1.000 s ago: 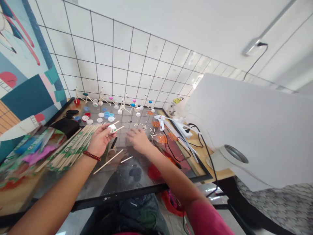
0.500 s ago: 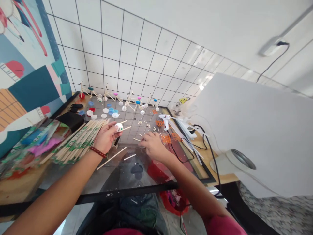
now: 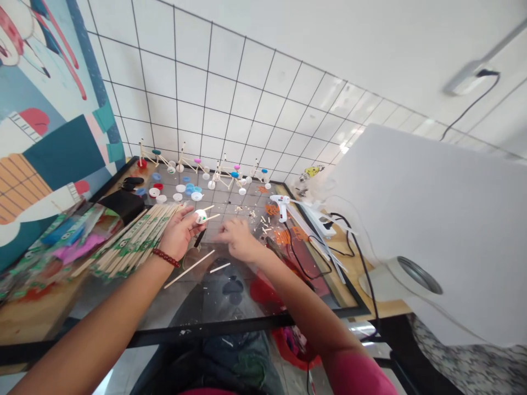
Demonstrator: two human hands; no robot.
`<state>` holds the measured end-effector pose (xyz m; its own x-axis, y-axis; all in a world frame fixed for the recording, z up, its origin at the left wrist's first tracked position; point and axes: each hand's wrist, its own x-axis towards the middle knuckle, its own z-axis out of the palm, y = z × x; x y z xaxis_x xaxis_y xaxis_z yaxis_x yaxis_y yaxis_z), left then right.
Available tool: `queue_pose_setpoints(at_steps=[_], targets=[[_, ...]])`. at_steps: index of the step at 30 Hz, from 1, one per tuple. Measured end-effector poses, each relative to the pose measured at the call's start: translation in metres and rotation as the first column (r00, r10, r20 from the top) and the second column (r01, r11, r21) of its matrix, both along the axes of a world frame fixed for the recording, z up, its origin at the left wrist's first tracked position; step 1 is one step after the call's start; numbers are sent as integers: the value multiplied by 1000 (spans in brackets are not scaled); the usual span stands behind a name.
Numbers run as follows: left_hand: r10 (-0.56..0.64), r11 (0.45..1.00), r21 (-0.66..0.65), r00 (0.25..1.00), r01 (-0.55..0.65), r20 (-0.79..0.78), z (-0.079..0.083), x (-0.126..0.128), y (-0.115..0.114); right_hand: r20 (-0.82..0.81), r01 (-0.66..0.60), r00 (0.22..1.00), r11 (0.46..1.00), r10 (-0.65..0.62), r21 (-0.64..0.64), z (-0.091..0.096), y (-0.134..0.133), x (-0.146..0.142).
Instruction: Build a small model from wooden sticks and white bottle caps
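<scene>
Two sticks (image 3: 213, 216) jut from the cap (image 3: 201, 215) pinched by left fingers (image 3: 191, 220); right fingers (image 3: 227, 235) curl, grip unclear.

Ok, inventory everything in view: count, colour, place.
Table: one, black-edged, centre
Held cap: one, white and green, centre
Attached sticks: two, pale, on held cap
Wrapped sticks: many, pale and green, left
Packaging: some, multicoloured, left
Loose sticks: two, tan and white, front
Loose caps: about ten, white, blue and red, back left
Stick models: several, pale, back edge
Glue gun: one, white, right
Scraps: many, pale, centre
Orange pieces: several, orange, right
Power strip: one, white, right
Can: one, white, right
Board: one, white, right
Socket: one, white, upper right
Grid: one, black, back
Mural: one, multicoloured, left
Basket: one, red, below
Bracelet: one, red-brown, lower left
Left hand: one, bare, on held cap
Right hand: one, bare, centre
</scene>
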<state>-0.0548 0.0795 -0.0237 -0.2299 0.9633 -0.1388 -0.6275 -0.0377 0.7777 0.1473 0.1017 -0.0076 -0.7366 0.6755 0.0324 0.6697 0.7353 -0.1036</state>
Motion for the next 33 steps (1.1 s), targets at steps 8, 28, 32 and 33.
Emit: queue_pose_setpoints(at_steps=[8,28,32,33], targets=[[-20,1000,-18,1000,20,-18,-1,-3,0,-7,398,917,913,-399,86,9,22,16],[-126,992,-5,992,126,17,2,-4,-2,4,190,982,982,-190,-10,2,16,1],[-89,996,-24,995,90,44,3,-3,-1,139,93,985,995,-98,44,2,23,18],[-82,996,-26,995,83,49,4,-3,-1,140,171,974,983,-179,68,3,25,23]])
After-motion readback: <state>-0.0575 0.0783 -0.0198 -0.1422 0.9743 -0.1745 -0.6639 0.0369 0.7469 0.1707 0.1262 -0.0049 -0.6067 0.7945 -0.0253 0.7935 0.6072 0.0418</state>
